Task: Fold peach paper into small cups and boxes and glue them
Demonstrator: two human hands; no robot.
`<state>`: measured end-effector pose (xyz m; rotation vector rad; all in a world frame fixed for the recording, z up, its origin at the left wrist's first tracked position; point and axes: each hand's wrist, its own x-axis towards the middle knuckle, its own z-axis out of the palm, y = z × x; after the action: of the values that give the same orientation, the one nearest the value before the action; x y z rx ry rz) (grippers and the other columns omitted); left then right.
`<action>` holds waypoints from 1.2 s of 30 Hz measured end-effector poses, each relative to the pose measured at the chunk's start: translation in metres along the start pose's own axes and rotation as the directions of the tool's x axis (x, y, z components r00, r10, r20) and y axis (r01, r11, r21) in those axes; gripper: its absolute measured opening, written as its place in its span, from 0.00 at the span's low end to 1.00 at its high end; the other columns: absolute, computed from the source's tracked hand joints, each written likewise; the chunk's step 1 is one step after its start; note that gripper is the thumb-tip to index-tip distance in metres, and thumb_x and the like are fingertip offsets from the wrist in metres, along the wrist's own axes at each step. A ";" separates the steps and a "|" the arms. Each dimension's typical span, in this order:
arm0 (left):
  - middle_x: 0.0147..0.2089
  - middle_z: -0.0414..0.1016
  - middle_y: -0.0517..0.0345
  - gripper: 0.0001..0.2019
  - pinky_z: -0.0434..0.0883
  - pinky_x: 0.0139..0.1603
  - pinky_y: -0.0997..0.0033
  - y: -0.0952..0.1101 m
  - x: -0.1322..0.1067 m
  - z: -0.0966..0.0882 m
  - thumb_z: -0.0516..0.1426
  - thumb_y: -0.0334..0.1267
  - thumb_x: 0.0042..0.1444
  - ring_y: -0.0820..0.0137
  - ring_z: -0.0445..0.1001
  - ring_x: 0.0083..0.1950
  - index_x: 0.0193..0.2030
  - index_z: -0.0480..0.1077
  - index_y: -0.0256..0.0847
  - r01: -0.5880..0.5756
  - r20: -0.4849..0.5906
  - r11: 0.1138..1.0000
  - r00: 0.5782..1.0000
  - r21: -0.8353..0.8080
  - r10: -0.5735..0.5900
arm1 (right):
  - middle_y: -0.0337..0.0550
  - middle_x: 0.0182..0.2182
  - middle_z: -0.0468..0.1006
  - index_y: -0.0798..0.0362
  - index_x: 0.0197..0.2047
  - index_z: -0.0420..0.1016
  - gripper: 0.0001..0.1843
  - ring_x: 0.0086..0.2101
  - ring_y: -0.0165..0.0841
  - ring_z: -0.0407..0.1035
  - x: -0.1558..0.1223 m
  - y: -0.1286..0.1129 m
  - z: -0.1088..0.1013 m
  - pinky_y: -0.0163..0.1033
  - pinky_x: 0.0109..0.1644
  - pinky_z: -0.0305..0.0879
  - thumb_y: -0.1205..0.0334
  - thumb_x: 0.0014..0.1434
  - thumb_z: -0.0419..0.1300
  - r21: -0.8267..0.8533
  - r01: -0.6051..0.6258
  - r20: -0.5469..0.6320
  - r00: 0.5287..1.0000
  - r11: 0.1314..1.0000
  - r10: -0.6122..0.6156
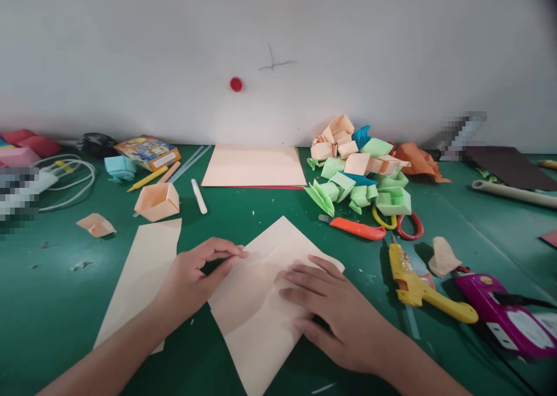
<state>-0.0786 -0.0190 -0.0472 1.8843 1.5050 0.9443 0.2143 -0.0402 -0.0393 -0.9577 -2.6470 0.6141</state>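
Observation:
A pale peach sheet of paper [256, 309] lies turned like a diamond on the green table, with a faint crease across its upper part. At its upper left edge, my left hand [195, 274] has thumb and fingertips pinched together on the paper. My right hand [326, 309] rests on the sheet's right side, fingers spread and fairly flat. Partly behind my left forearm is a long peach paper strip [134, 280]. Beyond it stands a folded peach paper box [159, 203].
On the right lie an orange cutter [357, 229], scissors with red and yellow handles [409, 226], a yellow glue gun [409, 280] and a purple power strip [500, 309]. Folded paper pieces [348, 181] are heaped behind. Peach sheets [255, 167] are stacked against the wall; a white marker-like stick [199, 196] lies nearby.

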 end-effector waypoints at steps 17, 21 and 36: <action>0.45 0.84 0.56 0.05 0.78 0.53 0.62 -0.005 -0.002 -0.005 0.58 0.39 0.62 0.63 0.79 0.54 0.37 0.75 0.46 -0.150 -0.006 0.988 0.989 -0.042 0.150 | 0.39 0.65 0.71 0.45 0.62 0.71 0.19 0.66 0.35 0.60 -0.001 0.001 0.001 0.51 0.76 0.42 0.55 0.71 0.53 0.006 -0.001 0.003 1.000 1.000 0.001; 0.42 0.84 0.55 0.04 0.79 0.50 0.63 -0.002 -0.003 -0.005 0.60 0.40 0.62 0.62 0.81 0.51 0.40 0.75 0.45 -0.149 -0.053 0.984 0.988 -0.093 0.145 | 0.41 0.65 0.72 0.45 0.62 0.72 0.19 0.66 0.37 0.61 -0.001 0.001 0.002 0.52 0.76 0.44 0.55 0.70 0.54 -0.006 -0.001 -0.007 1.000 1.000 0.001; 0.33 0.83 0.61 0.03 0.78 0.36 0.70 0.003 -0.005 -0.007 0.58 0.40 0.64 0.67 0.83 0.36 0.41 0.70 0.46 -0.099 -0.138 0.974 0.988 -0.202 0.072 | 0.39 0.66 0.70 0.45 0.63 0.70 0.19 0.67 0.34 0.59 -0.001 0.001 0.001 0.49 0.76 0.41 0.56 0.71 0.53 0.017 0.006 0.003 1.000 1.000 -0.006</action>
<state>-0.0828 -0.0248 -0.0420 1.7771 1.3468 1.2355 0.2154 -0.0407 -0.0405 -0.9448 -2.6421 0.6362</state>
